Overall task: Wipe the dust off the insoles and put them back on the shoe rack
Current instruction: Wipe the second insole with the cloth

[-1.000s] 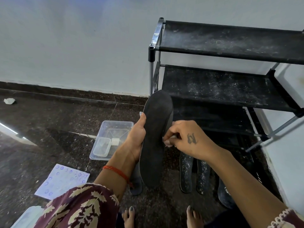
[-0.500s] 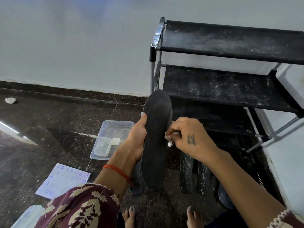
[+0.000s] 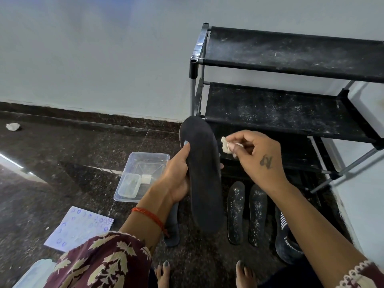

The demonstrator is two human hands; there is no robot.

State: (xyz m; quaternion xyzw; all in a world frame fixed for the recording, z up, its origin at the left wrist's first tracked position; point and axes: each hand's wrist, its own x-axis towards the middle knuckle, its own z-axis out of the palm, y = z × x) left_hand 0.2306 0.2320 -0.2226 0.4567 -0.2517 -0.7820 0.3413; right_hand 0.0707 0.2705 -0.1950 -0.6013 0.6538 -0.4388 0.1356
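Insole [image 3: 204, 179] upright in left hand [image 3: 176, 179], long axis vertical, toe up

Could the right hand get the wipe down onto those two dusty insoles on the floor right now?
Probably yes. The right hand, pinching the wipe, is just above the two dusty insoles lying uncovered below the shoe rack. The held insole sits to their left, not across them.

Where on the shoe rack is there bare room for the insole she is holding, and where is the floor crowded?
The top shelf and middle shelf of the shoe rack are both bare, though dusty; either could take the held insole. The floor in front of the rack is crowded: two speckled insoles side by side, another dark insole beside them.
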